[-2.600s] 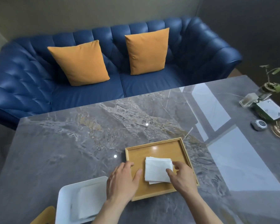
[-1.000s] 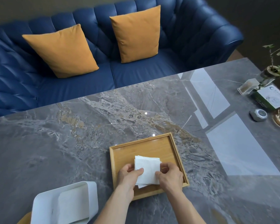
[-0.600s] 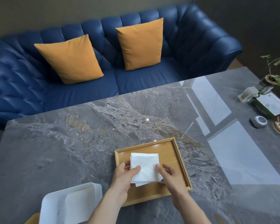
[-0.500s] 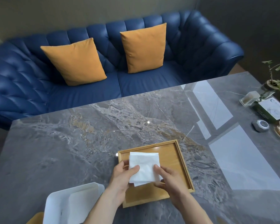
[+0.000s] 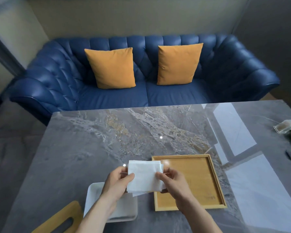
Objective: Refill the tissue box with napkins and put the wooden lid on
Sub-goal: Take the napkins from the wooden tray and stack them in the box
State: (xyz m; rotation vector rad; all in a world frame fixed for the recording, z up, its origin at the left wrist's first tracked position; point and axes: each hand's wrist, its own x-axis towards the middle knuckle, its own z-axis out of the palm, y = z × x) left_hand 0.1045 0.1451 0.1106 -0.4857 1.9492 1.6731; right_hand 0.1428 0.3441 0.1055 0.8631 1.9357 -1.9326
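Right, the person holds a small stack of white napkins (image 5: 144, 178) in the air with both hands, above the grey marble table (image 5: 91, 145) and between the white tissue box (image 5: 124, 211) and the wooden tray (image 5: 196, 182). The left hand (image 5: 118, 181) has its thumb pressed on top of the stack's left edge with the fingers curled underneath, so it is clamped on the napkins; the right hand (image 5: 173, 179) pinches the right edge the same way, thumb on top, fingers tucked below. The stack hangs a little uneven (a lower sheet or two peeks out at the bottom edge). Its right side overlaps the near-left corner of the tray in this view, and its lower left sits just over the box's far corner. The tissue box lies low on the table beneath the left forearm, open on top, pale inside; whether it has anything in it I cannot tell. The wooden lid (image 5: 57, 219), with a dark slot in it, rests flat on the table just left of the box, at the near edge. The tray has nothing lying in it. Beyond the table stands a blue tufted sofa (image 5: 158, 95) with two orange cushions (image 5: 111, 68) propped against its back. A few small items sit at the table's far right edge, too cropped to name.
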